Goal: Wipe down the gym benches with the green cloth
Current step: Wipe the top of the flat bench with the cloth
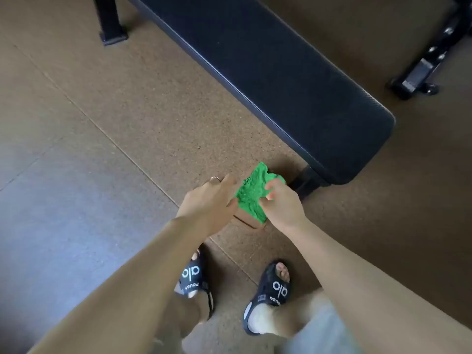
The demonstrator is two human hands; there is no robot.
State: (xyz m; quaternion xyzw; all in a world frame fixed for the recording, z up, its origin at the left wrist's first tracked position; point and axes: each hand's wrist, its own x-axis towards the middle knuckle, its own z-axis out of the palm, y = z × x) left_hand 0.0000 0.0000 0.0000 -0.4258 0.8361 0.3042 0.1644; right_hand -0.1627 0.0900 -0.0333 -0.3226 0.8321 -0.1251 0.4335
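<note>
Underfoot, a speckled brown floor point(127, 111) of large mats is seen from above, its seams running diagonally, with a greyer patch spread at the lower left. A long black padded gym bench point(268, 72) is stretched across the upper part of the view, from the top centre down to a rounded end at the right; one of its black legs point(109, 24) is planted on the floor at the upper left, and another support is glimpsed under the near end. Part of a second black metal frame point(429, 65), fitted with bolts, is visible at the upper right edge. Two bare forearms are extended forward over a pair of dark slides point(268, 295) printed with white lettering. A green cloth point(251, 192), crumpled and roughly folded, is held in the air between both hands, just short of the bench's near end and not touching the pad. It is pinched at its right edge by the curled fingers of the right hand point(281, 203), while its left edge is gripped by the left hand point(214, 200), on which a ring is worn.
</note>
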